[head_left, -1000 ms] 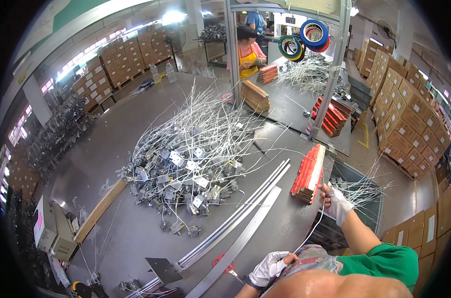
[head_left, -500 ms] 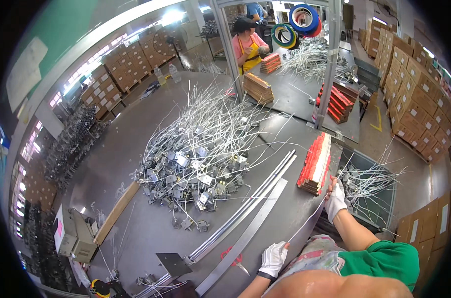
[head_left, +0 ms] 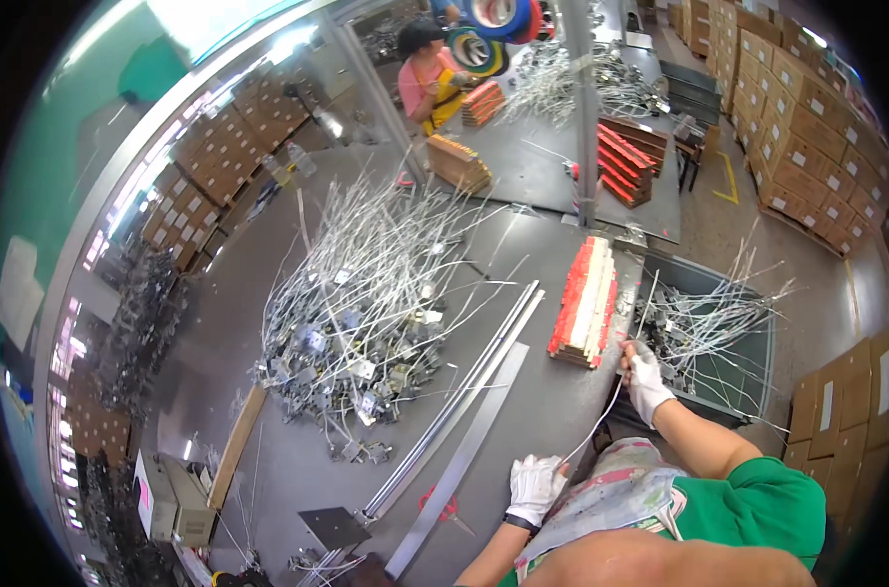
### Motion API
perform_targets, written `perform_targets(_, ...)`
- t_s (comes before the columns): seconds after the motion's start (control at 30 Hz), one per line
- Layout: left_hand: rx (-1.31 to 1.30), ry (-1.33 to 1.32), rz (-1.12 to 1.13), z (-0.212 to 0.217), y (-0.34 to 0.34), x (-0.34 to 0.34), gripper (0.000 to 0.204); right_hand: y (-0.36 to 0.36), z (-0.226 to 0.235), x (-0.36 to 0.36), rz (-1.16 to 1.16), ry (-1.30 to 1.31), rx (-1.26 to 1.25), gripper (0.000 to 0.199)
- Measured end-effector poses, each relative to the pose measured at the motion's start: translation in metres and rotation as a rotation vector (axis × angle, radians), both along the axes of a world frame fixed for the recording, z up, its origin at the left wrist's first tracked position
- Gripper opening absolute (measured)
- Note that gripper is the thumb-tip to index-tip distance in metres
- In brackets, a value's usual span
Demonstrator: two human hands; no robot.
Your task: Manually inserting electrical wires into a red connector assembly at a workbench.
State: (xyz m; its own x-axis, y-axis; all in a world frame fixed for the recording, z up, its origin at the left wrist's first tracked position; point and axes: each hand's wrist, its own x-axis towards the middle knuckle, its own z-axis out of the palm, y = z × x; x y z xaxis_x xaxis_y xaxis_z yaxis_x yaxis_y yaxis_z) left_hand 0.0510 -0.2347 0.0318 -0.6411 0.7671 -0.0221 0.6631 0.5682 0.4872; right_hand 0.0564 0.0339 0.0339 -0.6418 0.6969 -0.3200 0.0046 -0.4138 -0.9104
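My left hand, in a white glove with bare fingertips, is closed near my apron by the table's front edge. It grips a thin white wire. The wire bows a little as it runs up to my gloved right hand, whose fingers pinch it beside the right edge of the table. A thin strand rises beyond those fingertips; whether it is the same wire I cannot tell. Just left of my right hand stands a stack of red and cream strips. Beyond it to the right, a dark green bin holds several wired parts.
A big heap of metal parts with white wires covers the table's middle. Metal rails, a flat metal bar and red-handled scissors lie nearer me. A metal post stands at the back; a person works beyond it.
My view has turned, so the table appears shifted left and slightly up. The wire between my hands has gone from nearly straight to slightly bowed. Both hands still hold it.
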Motion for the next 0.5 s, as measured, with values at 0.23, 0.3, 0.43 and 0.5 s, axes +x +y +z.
perform_targets(0.23,0.217,-0.586,0.052,0.015,0.103,-0.005,0.042,-0.004,-0.011,0.0,0.171,-0.042,-0.146,0.022)
perform_targets(0.3,0.501,-0.582,0.19,-0.033,0.12,-0.008,0.033,0.011,-0.009,-0.012,0.075,0.008,-0.07,0.023)
perform_targets(0.43,0.473,-0.399,0.108,-0.022,0.14,-0.013,0.029,0.051,-0.031,-0.028,-0.054,0.091,-0.376,0.023)
perform_targets(0.5,0.304,-0.485,0.189,-0.013,0.15,-0.017,0.027,0.06,-0.02,-0.033,-0.022,0.063,-0.447,0.022)
